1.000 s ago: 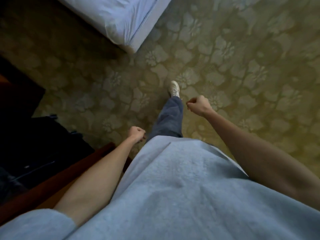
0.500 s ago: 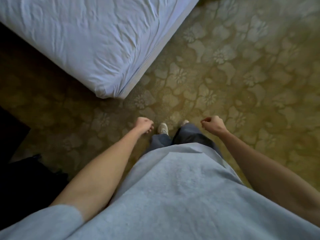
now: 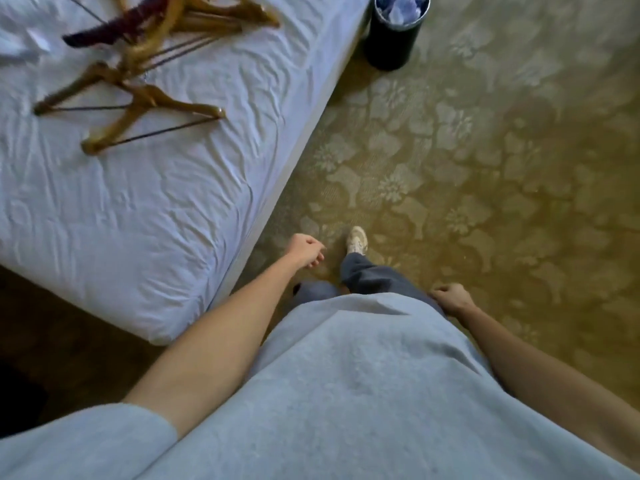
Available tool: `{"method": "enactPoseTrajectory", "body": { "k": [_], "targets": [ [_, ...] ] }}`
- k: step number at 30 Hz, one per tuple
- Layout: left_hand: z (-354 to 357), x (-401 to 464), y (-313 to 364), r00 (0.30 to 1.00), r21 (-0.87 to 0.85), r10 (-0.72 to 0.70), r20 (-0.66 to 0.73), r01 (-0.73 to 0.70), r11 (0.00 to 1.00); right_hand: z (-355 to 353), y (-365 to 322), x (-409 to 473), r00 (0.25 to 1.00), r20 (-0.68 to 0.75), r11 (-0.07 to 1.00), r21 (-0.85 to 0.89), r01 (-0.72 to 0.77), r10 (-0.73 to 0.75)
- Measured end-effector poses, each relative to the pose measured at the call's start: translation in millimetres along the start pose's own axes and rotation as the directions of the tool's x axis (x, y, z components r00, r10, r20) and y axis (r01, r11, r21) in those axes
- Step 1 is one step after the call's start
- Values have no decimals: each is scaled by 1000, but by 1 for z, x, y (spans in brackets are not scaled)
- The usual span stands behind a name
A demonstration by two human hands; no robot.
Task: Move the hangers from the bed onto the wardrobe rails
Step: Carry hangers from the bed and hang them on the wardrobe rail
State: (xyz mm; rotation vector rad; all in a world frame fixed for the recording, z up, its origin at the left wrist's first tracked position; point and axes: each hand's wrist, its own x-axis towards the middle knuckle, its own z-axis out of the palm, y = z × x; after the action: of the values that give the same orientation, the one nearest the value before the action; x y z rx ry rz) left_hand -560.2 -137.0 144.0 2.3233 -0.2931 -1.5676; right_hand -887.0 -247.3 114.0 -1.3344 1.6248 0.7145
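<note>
The hangers (image 3: 138, 64) swing into view at eleven o'clock on the bed (image 3: 156, 209); a second ago, only carpet. Left hand (image 3: 306, 251) and right hand (image 3: 450, 299) loosely curled, empty — pickup looks next.

Tan wooden hangers (image 3: 138, 98) on white bed (image 3: 138, 220), olive floral carpet (image 3: 485, 168), black bin (image 3: 393, 36), pale blue shirt (image 3: 346, 393)

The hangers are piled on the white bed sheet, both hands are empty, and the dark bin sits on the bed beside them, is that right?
Not quite. The head view shows the dark bin standing on the patterned carpet past the bed, not on it. The rest holds: the hangers lie piled on the sheet, and the left hand and right hand hold nothing.
</note>
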Motion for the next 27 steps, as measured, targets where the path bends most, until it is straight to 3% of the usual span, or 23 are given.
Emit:
{"method": "enactPoseTrajectory", "body": {
  "k": [5,10,15,21,27],
  "targets": [
    [-41,33,26,992,-31,-106,-72,104,994,-74,-151,35,982,-13,980,68,189,-188],
    [-78,60,32,968,-88,-229,-99,220,971,-121,-312,55,912,12,912,30,409,-410],
    [-116,104,48,951,-55,-300,-71,296,954,-148,-453,84,833,118,831,-85,550,-540],
    [-178,163,129,942,-201,-330,-65,312,929,-195,-569,122,842,156,795,-279,539,-516],
    [-251,235,250,966,-333,-227,-122,176,927,-261,-625,160,879,125,794,-384,471,-461]
  ]
}}
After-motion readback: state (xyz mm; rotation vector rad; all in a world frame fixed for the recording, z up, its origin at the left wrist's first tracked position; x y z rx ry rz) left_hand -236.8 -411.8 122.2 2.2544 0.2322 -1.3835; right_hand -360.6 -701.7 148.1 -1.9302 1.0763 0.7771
